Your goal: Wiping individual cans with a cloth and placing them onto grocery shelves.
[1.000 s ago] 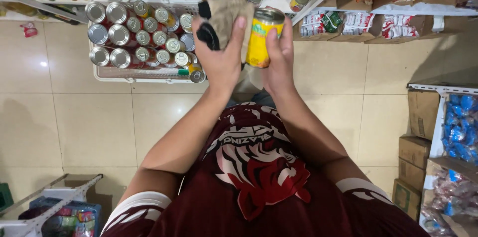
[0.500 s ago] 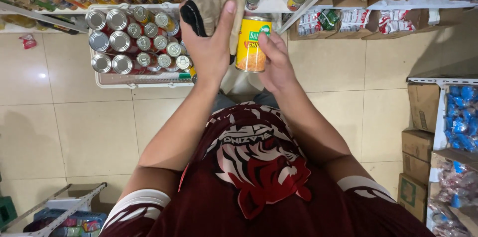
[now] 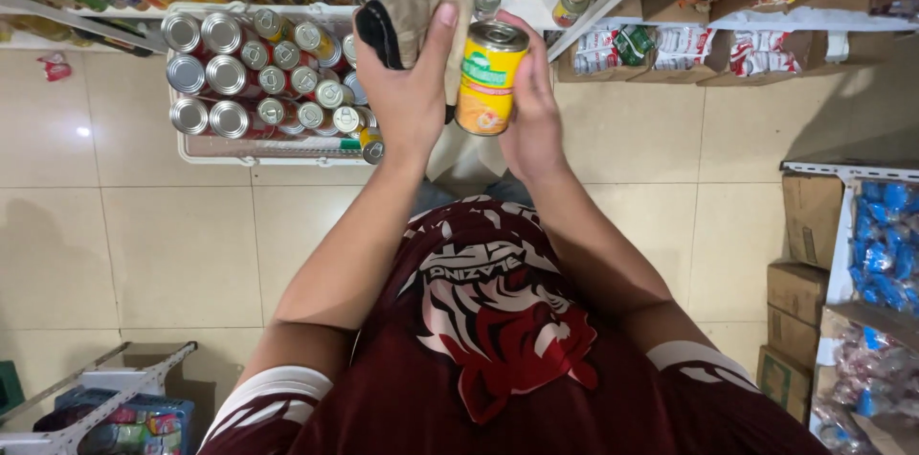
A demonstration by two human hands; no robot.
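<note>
I see a white crate of upright cans on the tiled floor, left of my hands.

Yellow-orange can upright, lid up; tan-black cloth bunched beside it.

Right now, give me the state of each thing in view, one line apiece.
Yellow can: upright, lid sealed, held in right hand.
Cloth: bunched, gripped in left hand.
Crate: on floor, full of upright cans.
Boxes: stacked, closed.
</note>
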